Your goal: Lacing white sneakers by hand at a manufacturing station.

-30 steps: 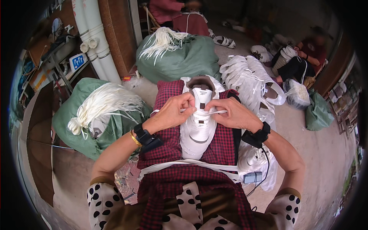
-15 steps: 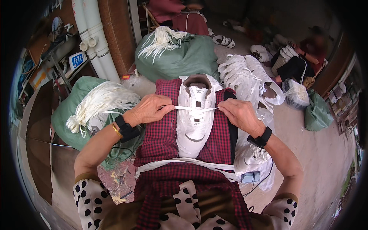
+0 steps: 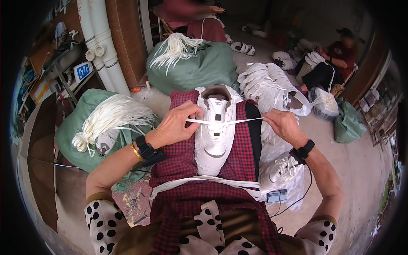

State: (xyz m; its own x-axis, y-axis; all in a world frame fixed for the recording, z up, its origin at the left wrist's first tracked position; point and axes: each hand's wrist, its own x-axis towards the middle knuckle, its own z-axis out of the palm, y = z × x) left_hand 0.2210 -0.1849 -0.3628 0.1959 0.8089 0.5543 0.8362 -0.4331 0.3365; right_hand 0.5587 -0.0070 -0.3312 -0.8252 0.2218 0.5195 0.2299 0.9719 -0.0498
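A white sneaker lies on my lap over a red-and-black checked apron, its toe pointing toward me. One flat white shoelace runs across its lower eyelets, stretched nearly level to both sides. My left hand pinches the lace's left end close beside the shoe. On the right, farther out from the shoe, my right hand pinches the other end between thumb and fingers. The upper eyelets have no lace through them. A white band crosses the apron below the toe.
A green sack topped with a bundle of white laces stands at left; another green sack sits ahead. White shoes are heaped at right, with a laced sneaker nearer me. Two people sit farther back.
Both hands have moved apart, the right one outward most, drawing more lace out on each side of the shoe. The view has shifted slightly.
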